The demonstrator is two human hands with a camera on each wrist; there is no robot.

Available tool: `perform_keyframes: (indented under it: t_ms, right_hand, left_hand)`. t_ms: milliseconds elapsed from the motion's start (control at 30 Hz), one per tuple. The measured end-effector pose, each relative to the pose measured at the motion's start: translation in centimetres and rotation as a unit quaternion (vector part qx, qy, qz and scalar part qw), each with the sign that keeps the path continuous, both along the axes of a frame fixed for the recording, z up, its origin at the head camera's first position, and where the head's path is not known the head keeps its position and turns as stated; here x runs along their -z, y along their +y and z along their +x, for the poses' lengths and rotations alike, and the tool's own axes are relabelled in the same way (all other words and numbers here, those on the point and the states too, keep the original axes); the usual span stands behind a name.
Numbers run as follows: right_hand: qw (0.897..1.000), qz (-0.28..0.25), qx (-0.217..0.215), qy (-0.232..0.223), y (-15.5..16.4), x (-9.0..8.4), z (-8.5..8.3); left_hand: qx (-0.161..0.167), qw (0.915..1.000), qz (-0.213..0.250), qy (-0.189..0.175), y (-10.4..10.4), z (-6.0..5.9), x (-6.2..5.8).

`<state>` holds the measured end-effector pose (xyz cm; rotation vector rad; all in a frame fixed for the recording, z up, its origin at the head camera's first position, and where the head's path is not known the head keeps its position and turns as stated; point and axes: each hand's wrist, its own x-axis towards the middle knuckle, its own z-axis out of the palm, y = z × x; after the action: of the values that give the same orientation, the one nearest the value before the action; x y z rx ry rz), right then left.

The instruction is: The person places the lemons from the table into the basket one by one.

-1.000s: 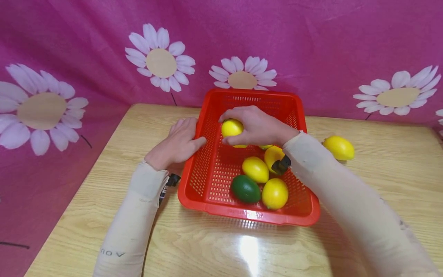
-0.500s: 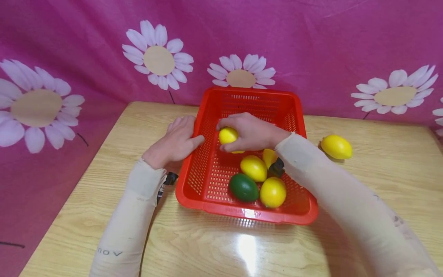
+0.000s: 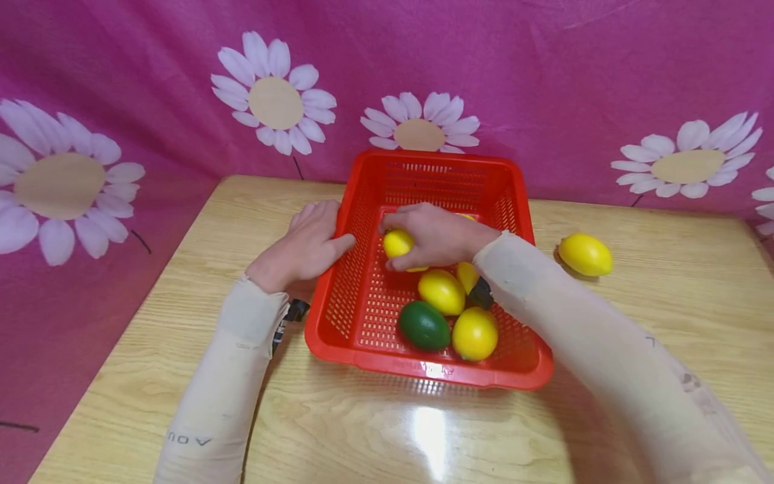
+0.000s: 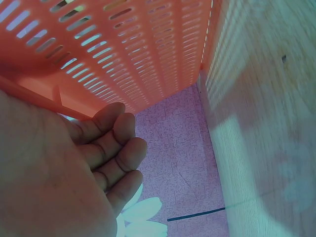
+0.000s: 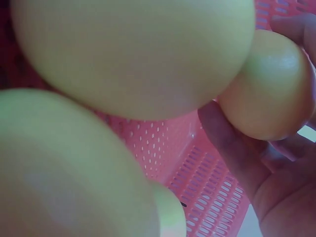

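A red perforated plastic basket (image 3: 423, 372) stands on the table. My left hand (image 3: 307, 247) grips its left rim, thumb over the inside and fingers outside; the left wrist view shows those fingers bent below the rim against the basket wall (image 4: 148, 54). Inside the basket, my right hand (image 3: 434, 235) holds a lemon (image 3: 396, 245) between thumb and fingers, low near the left side. Close to the right wrist camera, a big yellow lemon (image 5: 138, 54) overlaps the held lemon (image 5: 271, 89). Nearer the front of the basket lie another lemon (image 3: 442, 292), a rounder yellow fruit (image 3: 475, 334) and a dark green fruit (image 3: 424, 325).
One more lemon (image 3: 585, 255) lies on the wooden table (image 3: 677, 289) to the right of the basket. Behind the table hangs a pink cloth (image 3: 520, 74) with white flowers. My right forearm (image 3: 580, 323) crosses the basket's right rim.
My right hand has lowered deeper into the basket, keeping its hold on the lemon. The left hand stays at the rim. The whole head view has shifted slightly.
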<state>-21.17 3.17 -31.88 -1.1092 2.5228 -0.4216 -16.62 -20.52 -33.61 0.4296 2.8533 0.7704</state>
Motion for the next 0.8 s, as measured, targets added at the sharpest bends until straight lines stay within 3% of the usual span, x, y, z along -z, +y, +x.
perform_keyframes:
  t_ms: [267,800]
  right_hand:
    - [0.999,0.042,0.016,-0.017,-0.02,0.22,-0.05]
    - [0.998,0.056,0.015,-0.030,0.00,0.40,-0.09]
  left_hand:
    - [0.005,1.0000,0.007,0.003,0.04,-0.06,0.04]
    - [0.001,1.0000,-0.001,-0.002,-0.06,-0.05,0.04]
